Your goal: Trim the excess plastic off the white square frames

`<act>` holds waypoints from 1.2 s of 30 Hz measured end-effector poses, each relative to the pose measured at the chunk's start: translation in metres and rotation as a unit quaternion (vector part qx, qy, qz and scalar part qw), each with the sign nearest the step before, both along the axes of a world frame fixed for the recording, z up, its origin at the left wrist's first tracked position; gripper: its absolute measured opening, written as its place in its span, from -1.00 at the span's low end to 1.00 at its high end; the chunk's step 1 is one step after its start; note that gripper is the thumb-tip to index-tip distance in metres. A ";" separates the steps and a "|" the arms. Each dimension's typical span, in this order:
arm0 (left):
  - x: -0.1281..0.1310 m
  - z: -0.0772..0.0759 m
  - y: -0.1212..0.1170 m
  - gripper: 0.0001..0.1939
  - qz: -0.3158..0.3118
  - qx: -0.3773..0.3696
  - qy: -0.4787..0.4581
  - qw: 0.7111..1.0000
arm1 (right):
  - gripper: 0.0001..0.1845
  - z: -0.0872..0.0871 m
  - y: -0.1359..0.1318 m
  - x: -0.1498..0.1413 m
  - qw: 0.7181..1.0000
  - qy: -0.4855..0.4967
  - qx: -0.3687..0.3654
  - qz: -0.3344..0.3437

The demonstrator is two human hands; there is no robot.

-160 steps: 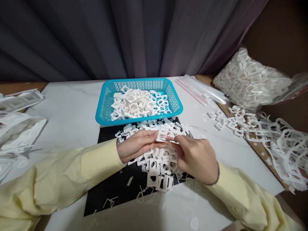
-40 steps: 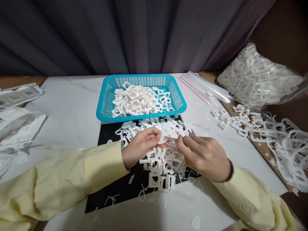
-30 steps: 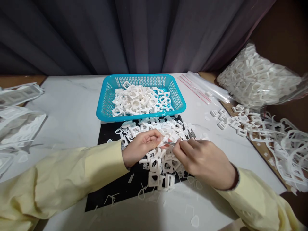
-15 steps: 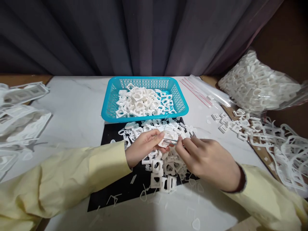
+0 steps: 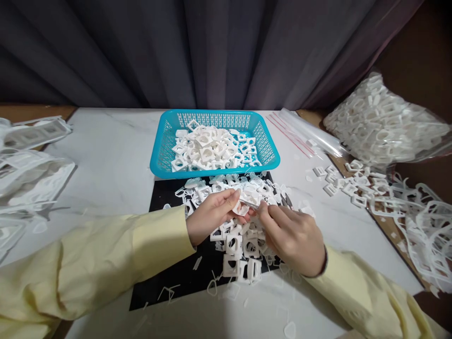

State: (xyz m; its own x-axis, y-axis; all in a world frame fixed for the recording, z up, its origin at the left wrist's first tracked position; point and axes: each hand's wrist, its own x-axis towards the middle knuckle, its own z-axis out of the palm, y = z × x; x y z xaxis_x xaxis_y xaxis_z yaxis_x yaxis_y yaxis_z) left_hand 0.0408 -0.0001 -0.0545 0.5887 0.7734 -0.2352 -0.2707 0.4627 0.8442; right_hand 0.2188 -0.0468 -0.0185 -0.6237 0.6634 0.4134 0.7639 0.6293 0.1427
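Note:
My left hand (image 5: pixel 217 209) is closed, thumb and fingers pinching a small white plastic frame piece (image 5: pixel 241 207) above the pile. In my right hand (image 5: pixel 291 235) is a pair of slim metal tweezers (image 5: pixel 251 205), gripped between thumb and fingers. Their tips reach to the opening of the white piece. Pointed metal ends (image 5: pixel 287 201) show just behind the right knuckles; I cannot tell whether they belong to the same tool. Beneath both hands, a heap of white plastic frame pieces (image 5: pixel 233 246) and thin scraps spreads over a black mat (image 5: pixel 165 278).
A blue plastic basket (image 5: pixel 157 160) with many white pieces stands behind the mat. On the right are flat zip bags (image 5: pixel 300 134), a full clear bag (image 5: pixel 384 122), loose pieces (image 5: pixel 349 188) and tangled white strips (image 5: pixel 427 230). More white frame strips (image 5: pixel 38 179) lie at left.
My left hand keeps its pinch while the white piece changes tilt between frames. The tweezers shift in and around its opening. My right hand has drawn a little leftward since half a second ago.

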 end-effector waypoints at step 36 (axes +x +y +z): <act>-0.003 0.002 -0.001 -0.68 -0.042 0.131 0.112 0.984 | -0.86 0.082 0.060 -0.014 0.933 -0.254 -0.172 0.189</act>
